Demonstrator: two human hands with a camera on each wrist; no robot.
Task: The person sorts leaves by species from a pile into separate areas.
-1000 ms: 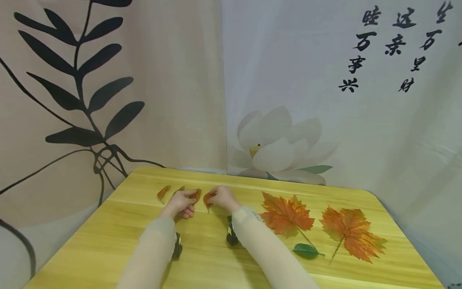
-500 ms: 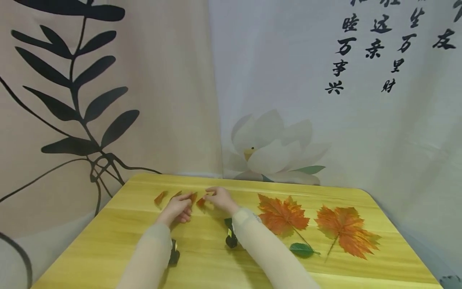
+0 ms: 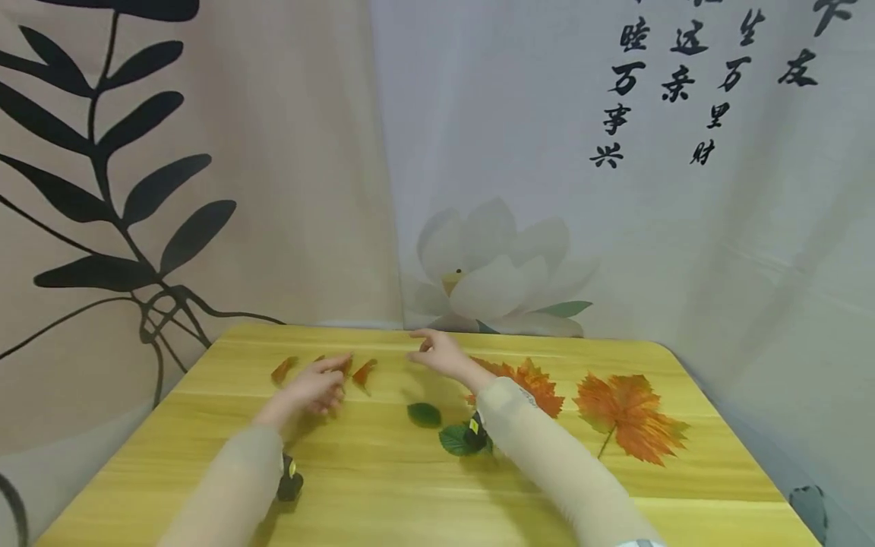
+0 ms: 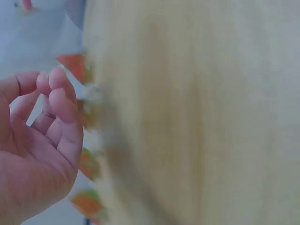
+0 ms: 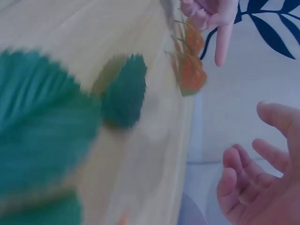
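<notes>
A row of small orange leaves lies near the table's far left edge, its right-hand orange leaf (image 3: 364,374) between my two hands. My left hand (image 3: 317,386) hovers by the row, index finger stretched out, the other fingers loosely curled. It overlaps part of the row in the head view; in the left wrist view the orange leaves (image 4: 87,203) show behind it and nothing sits in its fingers. My right hand (image 3: 440,354) is off to the right with thumb and index apart, holding nothing. Below it lie a green leaf (image 3: 424,415) and another green leaf (image 3: 454,440), partly behind the wrist camera.
Two large orange maple leaves lie on the right side of the yellow wooden table (image 3: 383,494): one maple leaf (image 3: 540,386) partly behind my right sleeve, the other maple leaf (image 3: 630,416) farther right. A printed curtain (image 3: 307,190) hangs behind the table's far edge.
My right hand has let go of the right-hand orange leaf and moved right. My left hand has released its leaf and drawn slightly left. Green leaves formerly hidden by the right arm now show.
</notes>
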